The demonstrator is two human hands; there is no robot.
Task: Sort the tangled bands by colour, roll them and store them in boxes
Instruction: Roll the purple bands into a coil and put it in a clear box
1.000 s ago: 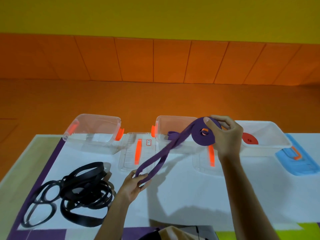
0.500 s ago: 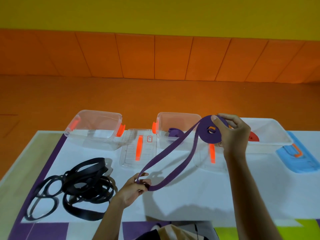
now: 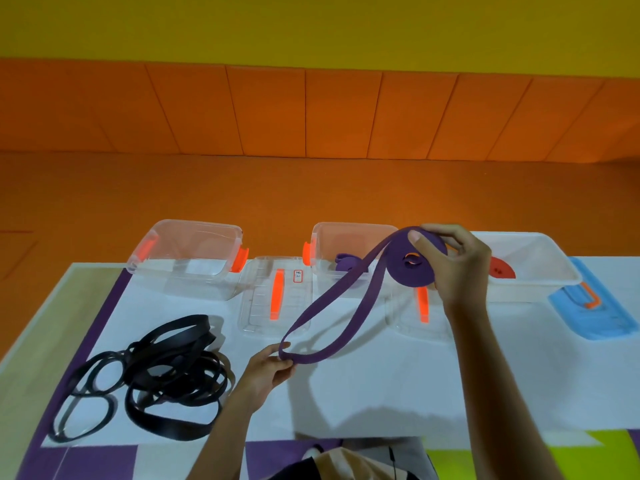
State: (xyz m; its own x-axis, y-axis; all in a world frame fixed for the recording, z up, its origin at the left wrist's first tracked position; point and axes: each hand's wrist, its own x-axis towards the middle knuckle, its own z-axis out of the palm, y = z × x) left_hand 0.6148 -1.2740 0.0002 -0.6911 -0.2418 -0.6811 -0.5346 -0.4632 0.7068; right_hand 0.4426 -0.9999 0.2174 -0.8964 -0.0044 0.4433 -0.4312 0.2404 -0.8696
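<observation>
1. Black bands (image 3: 149,375), a tangled heap at eight o'clock on the table (image 3: 381,393). Not sorted, not touched. I judge them limp and rubbery, likely to snag on one another.
2. Clear box (image 3: 187,271), ten o'clock; nothing visible inside it. Its lid (image 3: 273,296) lies flat just beside it at its four o'clock.
3. Left hand (image 3: 266,372), six o'clock. Thumb and fingers pinch the low bend of the loose loop.
4. Purple band (image 3: 325,303), half rolled and held in the air between both hands. The free loop runs from seven o'clock up to one o'clock. I judge it light, soft and stretchy. It sags where slack, so I would hold the bend taut and the coil flat by its faces.
5. Middle box (image 3: 349,237), twelve o'clock, with one purple roll (image 3: 346,263) inside.
6. Right hand (image 3: 457,268), one o'clock. It grips the coil (image 3: 412,268), thumb on the near face, fingers curled behind. I expect the coil to spring loose if this grip eases.
7. White box (image 3: 540,268), two o'clock, holding a red roll (image 3: 502,268).
8. Blue lid (image 3: 595,313), three o'clock.
</observation>
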